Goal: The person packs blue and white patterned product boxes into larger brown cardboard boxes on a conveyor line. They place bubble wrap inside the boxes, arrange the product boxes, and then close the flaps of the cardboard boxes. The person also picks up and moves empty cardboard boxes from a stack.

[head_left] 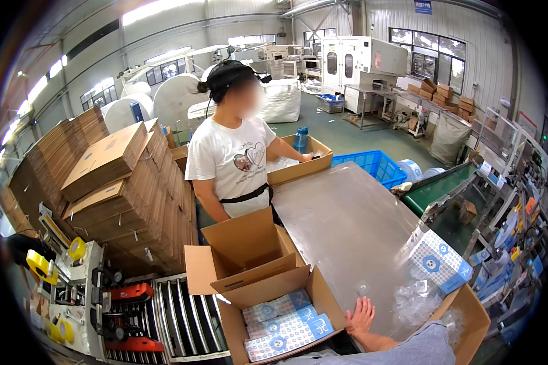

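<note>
My right hand (pixel 360 314) rests palm down on the metal table (pixel 341 219), its fingers spread and nothing in them. Just left of it stands an open cardboard box (pixel 231 316) holding several white-and-blue printed packs (pixel 280 344). A small clear plastic piece (pixel 362 288) lies beyond my fingertips. To the right is a heap of crumpled clear plastic (pixel 417 301), with another white-and-blue pack (pixel 438 260) behind it at the table's edge. My left hand is out of the picture.
Another open carton (pixel 243 243) stands behind the filled box, beside a roller conveyor (pixel 186 316) and tape machine (pixel 67 304). A co-worker (pixel 231 146) reaches into a carton (pixel 298 171). Flat cardboard stacks (pixel 134 201), a blue crate (pixel 371 165) and green belt (pixel 438 191) surround the table.
</note>
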Action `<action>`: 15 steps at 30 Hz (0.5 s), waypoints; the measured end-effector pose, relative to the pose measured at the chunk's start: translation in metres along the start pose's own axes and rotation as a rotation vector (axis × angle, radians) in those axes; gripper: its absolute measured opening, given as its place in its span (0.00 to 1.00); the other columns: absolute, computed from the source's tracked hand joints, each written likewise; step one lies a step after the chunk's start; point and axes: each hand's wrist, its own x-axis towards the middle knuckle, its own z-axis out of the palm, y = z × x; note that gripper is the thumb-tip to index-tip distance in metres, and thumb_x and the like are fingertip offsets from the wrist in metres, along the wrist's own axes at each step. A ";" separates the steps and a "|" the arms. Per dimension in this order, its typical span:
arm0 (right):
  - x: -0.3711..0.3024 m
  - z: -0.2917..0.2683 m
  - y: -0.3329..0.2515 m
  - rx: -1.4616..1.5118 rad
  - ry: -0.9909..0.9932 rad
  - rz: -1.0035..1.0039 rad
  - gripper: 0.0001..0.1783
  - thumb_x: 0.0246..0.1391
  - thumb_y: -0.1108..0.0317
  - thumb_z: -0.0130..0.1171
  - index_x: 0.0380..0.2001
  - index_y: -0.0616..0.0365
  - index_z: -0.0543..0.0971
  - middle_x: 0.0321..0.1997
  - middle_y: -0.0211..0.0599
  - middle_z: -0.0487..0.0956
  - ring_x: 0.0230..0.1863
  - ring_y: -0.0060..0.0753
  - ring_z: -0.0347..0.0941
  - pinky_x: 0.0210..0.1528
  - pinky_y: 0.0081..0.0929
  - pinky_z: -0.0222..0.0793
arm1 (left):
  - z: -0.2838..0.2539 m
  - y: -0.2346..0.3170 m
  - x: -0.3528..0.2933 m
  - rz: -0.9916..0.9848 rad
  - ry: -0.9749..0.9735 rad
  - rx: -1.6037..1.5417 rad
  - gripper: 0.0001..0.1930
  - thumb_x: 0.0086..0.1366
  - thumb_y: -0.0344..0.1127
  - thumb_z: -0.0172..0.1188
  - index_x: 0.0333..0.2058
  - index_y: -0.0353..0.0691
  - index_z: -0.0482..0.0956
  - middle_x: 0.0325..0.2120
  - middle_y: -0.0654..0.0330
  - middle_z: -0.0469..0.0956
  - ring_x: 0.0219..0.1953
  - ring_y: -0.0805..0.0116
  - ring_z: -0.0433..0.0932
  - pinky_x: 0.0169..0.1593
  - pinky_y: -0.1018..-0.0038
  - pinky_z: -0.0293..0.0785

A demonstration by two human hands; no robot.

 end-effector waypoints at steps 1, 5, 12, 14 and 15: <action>0.000 0.002 0.002 -0.004 0.007 -0.001 0.40 0.55 0.47 0.53 0.66 0.59 0.61 0.73 0.47 0.55 0.76 0.47 0.42 0.75 0.52 0.32 | -0.001 0.004 0.001 0.002 0.001 0.003 0.27 0.63 0.63 0.55 0.33 0.45 0.89 0.30 0.54 0.85 0.35 0.58 0.81 0.44 0.66 0.74; 0.000 0.001 0.000 0.002 0.002 -0.003 0.40 0.56 0.47 0.53 0.66 0.59 0.61 0.74 0.46 0.54 0.76 0.47 0.41 0.75 0.52 0.32 | 0.000 0.001 -0.001 -0.001 -0.007 -0.010 0.27 0.64 0.63 0.54 0.33 0.44 0.89 0.29 0.55 0.85 0.32 0.59 0.82 0.42 0.67 0.75; 0.000 -0.005 -0.003 0.020 -0.022 0.000 0.40 0.56 0.47 0.52 0.66 0.60 0.60 0.74 0.47 0.54 0.76 0.47 0.41 0.75 0.52 0.32 | 0.000 -0.003 0.002 -0.041 -0.048 -0.014 0.27 0.64 0.64 0.53 0.34 0.46 0.89 0.31 0.55 0.85 0.34 0.59 0.82 0.43 0.67 0.74; 0.000 -0.002 -0.002 -0.005 -0.015 -0.004 0.40 0.57 0.48 0.52 0.66 0.60 0.60 0.74 0.47 0.54 0.76 0.48 0.41 0.75 0.52 0.32 | 0.000 -0.003 0.003 -0.049 -0.054 -0.014 0.28 0.64 0.65 0.53 0.34 0.47 0.89 0.31 0.55 0.85 0.34 0.59 0.82 0.43 0.66 0.74; 0.001 -0.002 -0.002 -0.005 -0.015 -0.005 0.40 0.57 0.48 0.52 0.66 0.60 0.60 0.74 0.47 0.54 0.76 0.48 0.41 0.75 0.52 0.32 | 0.001 -0.003 0.003 -0.052 -0.052 -0.012 0.28 0.64 0.65 0.53 0.34 0.47 0.89 0.31 0.55 0.85 0.35 0.59 0.82 0.43 0.66 0.74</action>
